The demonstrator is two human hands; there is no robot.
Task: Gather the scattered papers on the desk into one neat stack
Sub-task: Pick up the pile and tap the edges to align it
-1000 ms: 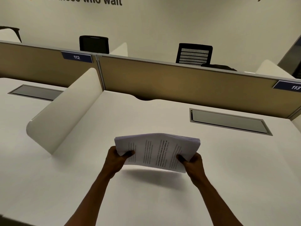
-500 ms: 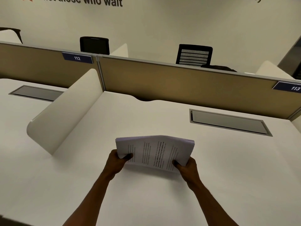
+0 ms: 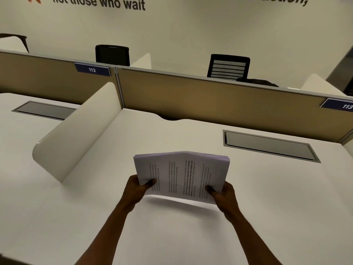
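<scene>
A thick stack of printed papers (image 3: 181,176) is held just above the white desk (image 3: 277,207), slightly bowed upward in the middle, with a shadow under its near edge. My left hand (image 3: 136,190) grips its left near corner, thumb on top. My right hand (image 3: 224,196) grips the right near corner, thumb on top as well. The printed text runs sideways across the top sheet. No loose sheets lie elsewhere on the desk.
A curved white divider (image 3: 76,142) stands to the left. A tan partition (image 3: 219,100) closes the back. A grey cable hatch (image 3: 269,146) sits at the right rear of the desk. Two black chairs stand beyond the partition.
The stack has become narrower and squarer as both hands pushed its sides together; it also dropped a little toward the desk and nearer to me.
</scene>
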